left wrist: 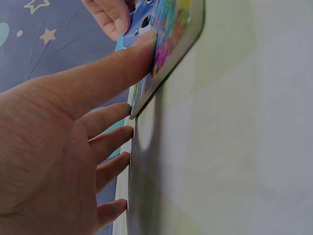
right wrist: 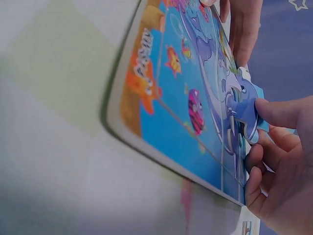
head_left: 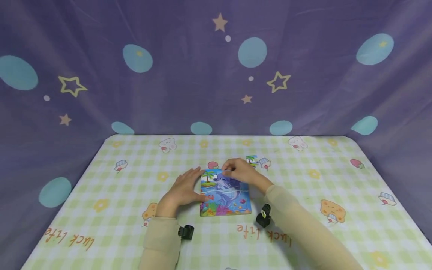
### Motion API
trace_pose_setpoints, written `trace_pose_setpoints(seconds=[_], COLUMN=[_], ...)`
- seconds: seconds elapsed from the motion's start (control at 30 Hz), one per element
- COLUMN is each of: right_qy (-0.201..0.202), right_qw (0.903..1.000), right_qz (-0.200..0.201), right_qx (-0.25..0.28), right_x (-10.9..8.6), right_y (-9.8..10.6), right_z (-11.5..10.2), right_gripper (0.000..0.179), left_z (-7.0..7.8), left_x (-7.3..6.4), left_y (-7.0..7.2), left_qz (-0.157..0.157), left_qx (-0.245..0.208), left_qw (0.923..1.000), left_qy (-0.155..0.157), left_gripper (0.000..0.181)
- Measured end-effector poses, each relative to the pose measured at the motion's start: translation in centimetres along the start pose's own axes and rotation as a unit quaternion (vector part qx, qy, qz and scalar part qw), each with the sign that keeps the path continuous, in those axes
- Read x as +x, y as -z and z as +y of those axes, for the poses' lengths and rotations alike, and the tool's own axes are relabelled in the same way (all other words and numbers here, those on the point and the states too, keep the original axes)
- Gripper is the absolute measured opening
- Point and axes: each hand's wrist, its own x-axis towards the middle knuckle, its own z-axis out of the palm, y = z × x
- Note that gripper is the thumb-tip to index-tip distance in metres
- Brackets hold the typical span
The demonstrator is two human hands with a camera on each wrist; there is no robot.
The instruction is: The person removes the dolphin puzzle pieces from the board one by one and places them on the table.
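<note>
A square jigsaw puzzle board with a dolphin sea picture lies flat on the table. At its far edge my right hand pinches a blue puzzle piece between thumb and fingers. In the right wrist view this piece, showing a dolphin's eye, stands tilted up over the board. My left hand rests at the board's left side. Its thumb lies on the picture, while the other fingers extend along the edge and tablecloth.
Beyond my right hand, a loose puzzle piece with a palm tree lies on the tablecloth. A purple curtain hangs behind the table. Black wrist cameras sit by both sleeves.
</note>
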Motion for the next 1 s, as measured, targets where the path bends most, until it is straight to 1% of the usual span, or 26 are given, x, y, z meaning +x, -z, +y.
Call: trace_pose_setpoints(seconds=[0.13,0.27,0.43,0.63,0.83,1.0], right_qy=[-0.004,-0.004,-0.006,-0.003,0.01,0.021], right_qw=[1.0,0.9999,0.9998,0.9999,0.9999,0.9993], right_qz=[-0.003,-0.004,-0.002,-0.004,0.013,0.029], right_qx=[-0.001,-0.013,-0.018,-0.009,0.004,0.009], right_x=[-0.1,-0.3,-0.4,-0.4,-0.4,-0.6], right_y=[0.3,0.3,0.2,0.1,0.6,1.4], right_z=[0.0,-0.1,-0.3,-0.1,0.3,0.7], right_gripper=[0.008,0.013,0.013,0.011,0.01,0.012], left_z=[0.2,0.2,0.0,-0.1,-0.1,-0.1], left_x=[0.2,0.3,0.2,0.2,0.2,0.2], left_y=[-0.1,-0.1,-0.1,-0.2,-0.2,-0.2], left_qz=[0.0,-0.001,-0.003,-0.001,0.002,0.005], left_qx=[-0.003,-0.002,-0.003,-0.002,-0.003,0.003], left_qw=[1.0,1.0,1.0,1.0,1.0,1.0], left_qy=[0.002,0.004,0.005,0.002,-0.002,-0.007], left_gripper=[0.096,0.096,0.095,0.096,0.097,0.097])
